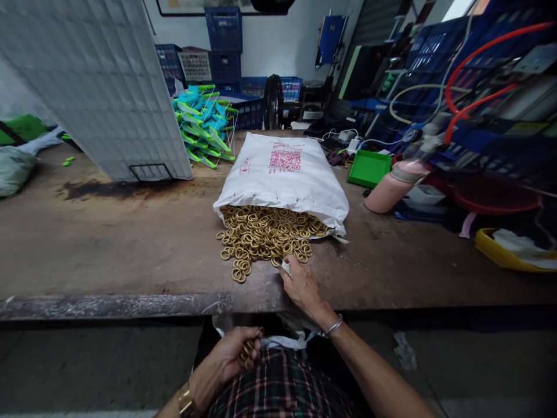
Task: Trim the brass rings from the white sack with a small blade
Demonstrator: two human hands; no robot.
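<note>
A white sack (282,174) with red print lies on the wooden table, its mouth facing me. Many gold-coloured rings (261,235) spill out of it onto the tabletop. At the near edge of the pile is my right hand (302,284), its fingers pinched on a small white piece (286,267) whose shape is partly hidden. Below the table edge, over my lap, my left hand (239,352) is curled around several gold rings (246,352).
A grey-white ribbed panel (108,87) stands at the left, beside stacked green and blue parts (206,125). To the right are a green tray (369,168), a pink bottle (394,188), hoses and a yellow basin (500,252). Blue crates (224,64) stand behind.
</note>
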